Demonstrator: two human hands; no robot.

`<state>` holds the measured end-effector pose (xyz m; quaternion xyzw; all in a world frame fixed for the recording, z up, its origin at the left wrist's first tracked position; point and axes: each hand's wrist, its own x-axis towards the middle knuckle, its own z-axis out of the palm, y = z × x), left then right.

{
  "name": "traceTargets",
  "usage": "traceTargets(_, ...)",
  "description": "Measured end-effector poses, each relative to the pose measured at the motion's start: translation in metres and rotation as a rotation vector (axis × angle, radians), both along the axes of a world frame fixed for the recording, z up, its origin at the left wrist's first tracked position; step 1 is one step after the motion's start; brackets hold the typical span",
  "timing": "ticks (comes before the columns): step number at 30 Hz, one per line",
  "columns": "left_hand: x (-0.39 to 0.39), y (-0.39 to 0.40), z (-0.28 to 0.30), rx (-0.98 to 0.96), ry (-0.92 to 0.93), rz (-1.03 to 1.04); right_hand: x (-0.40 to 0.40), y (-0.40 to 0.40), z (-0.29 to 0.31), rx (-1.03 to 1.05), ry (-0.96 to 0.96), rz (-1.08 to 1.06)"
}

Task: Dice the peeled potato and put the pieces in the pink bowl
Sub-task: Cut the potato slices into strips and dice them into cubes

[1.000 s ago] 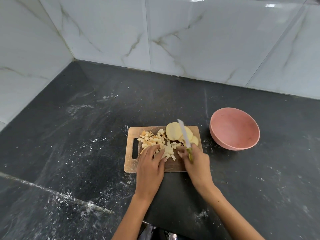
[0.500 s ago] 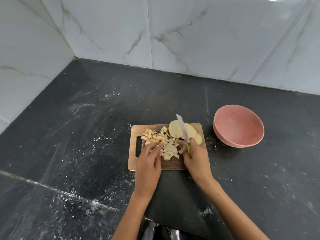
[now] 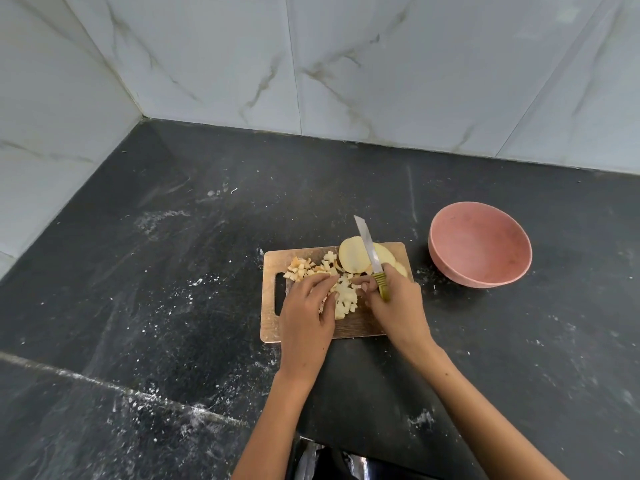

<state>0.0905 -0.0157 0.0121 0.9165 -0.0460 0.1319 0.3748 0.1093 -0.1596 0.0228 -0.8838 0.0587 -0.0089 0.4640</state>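
Observation:
A small wooden cutting board [image 3: 360, 325] lies on the dark counter. Diced potato pieces [image 3: 344, 296] are heaped on its middle and left. Pale potato slices [image 3: 353, 256] lie at its far right corner. My left hand [image 3: 306, 317] rests flat on the board, fingers cupped against the left side of the heap. My right hand [image 3: 394, 306] grips a knife [image 3: 369, 249] by its green handle, blade pointing away over the slices. The pink bowl [image 3: 479, 244] stands to the right of the board and holds nothing.
The black stone counter [image 3: 173, 289] is dusted with white specks. Marble-tiled walls [image 3: 346, 64] meet in a corner at the back left. A shiny dark object [image 3: 332, 462] shows at the bottom edge between my arms.
My two hands have drawn closer together around the diced heap. The view has shifted slightly; the knife stays held over the slices.

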Motion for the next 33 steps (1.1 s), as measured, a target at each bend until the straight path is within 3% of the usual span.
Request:
traceTargets(5, 0.019, -0.012, 0.003, 0.155, 0.036, -0.046, 0.003, -0.016, 0.004, 0.260, 0.128, -0.122)
traceTargets(9, 0.034, -0.024, 0.003, 0.228, 0.015, -0.057, -0.001, -0.027, 0.005, 0.293, 0.121, -0.176)
traceTargets(14, 0.059, -0.034, -0.001, 0.397, 0.090, -0.133, 0.005, -0.034, 0.005, 0.158, 0.122, -0.155)
traceTargets(20, 0.073, -0.033, 0.000, 0.451, 0.110, -0.120, 0.011, -0.036, 0.000, -0.001, 0.092, -0.147)
traceTargets(28, 0.070, -0.032, 0.004, 0.493, -0.016, -0.181, 0.012, -0.039, -0.008, -0.238, 0.050, -0.088)
traceTargets(33, 0.064, -0.031, 0.006, 0.414, -0.130, -0.037, 0.016, -0.034, -0.014, -0.222, 0.011, -0.044)
